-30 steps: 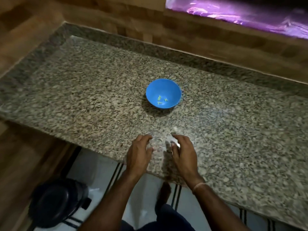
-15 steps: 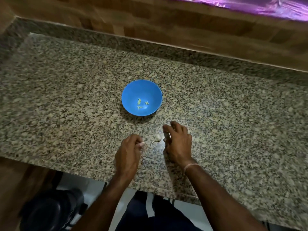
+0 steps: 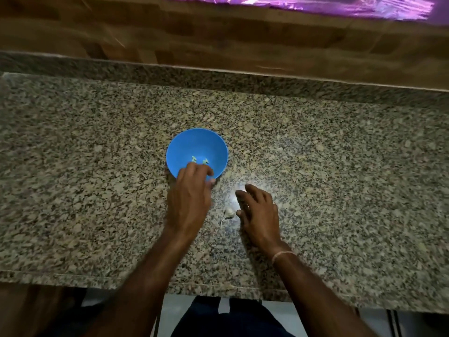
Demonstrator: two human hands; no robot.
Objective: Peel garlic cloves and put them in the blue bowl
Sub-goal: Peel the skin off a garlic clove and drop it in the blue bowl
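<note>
A pale garlic clove is seen lying on the counter just beside the thumb tip of the right hand, in the gap between the two hands. A thin scrap of skin trails from it. The right hand's fingers are loosely spread and laid on the stone, with nothing held. A thin band is worn at that wrist.

The left hand is held over the near rim of the blue bowl, fingers bunched and curled downward. Whether anything is pinched cannot be told through the blur. Just beyond those fingertips, a few small greenish garlic pieces lie at the bowl's bottom.

Everything is set on a speckled granite counter, backed by a wood-patterned wall. A purple-lit strip is seen above.
</note>
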